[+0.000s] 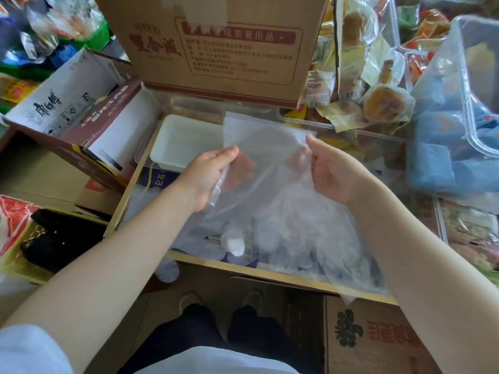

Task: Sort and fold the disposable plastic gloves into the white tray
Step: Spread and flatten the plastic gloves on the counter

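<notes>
I hold a clear plastic glove (266, 147) up in front of me, cuff end upward. My left hand (209, 175) pinches its left edge between thumb and fingers. My right hand (330, 171) pinches its right edge. Behind the glove, to the left, sits the white tray (179, 143), with nothing visible in it. Below my hands a heap of several more clear gloves (294, 233) lies on the work surface, some hanging over its front edge.
A large brown cardboard box (213, 41) stands just behind the tray. An open carton (78, 109) leans at the left. Packaged snacks (372, 76) and clear plastic bins (459, 112) crowd the right. Another carton (378, 338) sits on the floor near my feet.
</notes>
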`<state>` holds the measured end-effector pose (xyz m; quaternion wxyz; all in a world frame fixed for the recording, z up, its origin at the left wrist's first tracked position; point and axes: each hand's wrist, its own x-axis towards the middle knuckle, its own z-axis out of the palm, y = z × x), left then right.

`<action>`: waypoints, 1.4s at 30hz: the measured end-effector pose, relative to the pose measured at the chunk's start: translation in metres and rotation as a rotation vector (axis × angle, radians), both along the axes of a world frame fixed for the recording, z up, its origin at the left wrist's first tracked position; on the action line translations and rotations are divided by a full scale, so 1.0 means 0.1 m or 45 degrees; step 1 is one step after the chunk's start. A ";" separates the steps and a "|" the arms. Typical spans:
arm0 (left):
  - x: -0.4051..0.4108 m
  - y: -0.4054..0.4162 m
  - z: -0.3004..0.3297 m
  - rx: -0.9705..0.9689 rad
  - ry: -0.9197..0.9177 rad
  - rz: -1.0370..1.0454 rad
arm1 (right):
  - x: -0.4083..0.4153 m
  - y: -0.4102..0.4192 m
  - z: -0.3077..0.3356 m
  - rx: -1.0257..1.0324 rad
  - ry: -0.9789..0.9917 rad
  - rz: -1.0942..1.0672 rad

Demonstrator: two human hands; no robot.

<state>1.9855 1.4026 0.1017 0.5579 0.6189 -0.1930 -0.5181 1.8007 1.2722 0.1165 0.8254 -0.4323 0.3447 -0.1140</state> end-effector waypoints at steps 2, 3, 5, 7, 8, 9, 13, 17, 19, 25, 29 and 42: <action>0.11 0.08 0.02 -0.029 0.137 0.083 | 0.05 0.03 -0.03 -0.004 -0.043 0.092; 0.16 0.12 0.03 -0.039 0.187 0.128 | 0.10 0.05 -0.04 -0.049 -0.004 0.130; 0.26 0.19 0.05 -0.043 0.236 0.190 | 0.24 0.11 -0.06 -0.248 0.155 0.227; 0.36 0.27 0.05 -0.046 0.240 0.249 | 0.40 0.17 -0.07 -0.473 0.292 0.287; 0.42 0.31 0.04 -0.044 0.218 0.282 | 0.49 0.21 -0.07 -0.530 0.297 0.267; 0.49 0.36 0.03 -0.036 0.204 0.309 | 0.57 0.26 -0.05 -0.548 0.280 0.224; 0.73 0.64 -0.02 0.007 0.180 0.083 | 0.85 0.36 0.00 -0.565 0.230 0.049; 0.87 0.88 -0.14 0.188 0.037 -0.136 | 1.06 0.46 -0.03 -0.484 0.191 -0.002; 0.95 0.91 -0.18 0.269 -0.158 -0.021 | 1.15 0.53 -0.03 -0.566 0.216 -0.075; 1.29 0.93 -0.17 0.154 -0.246 0.117 | 1.40 0.84 0.19 -1.266 0.180 -0.210; 1.49 0.95 -0.03 0.121 0.301 0.063 | 1.69 1.32 0.14 -1.868 0.188 0.380; 1.71 1.10 -0.81 0.651 -0.320 -0.320 | 2.00 1.75 -0.95 -2.363 0.692 1.139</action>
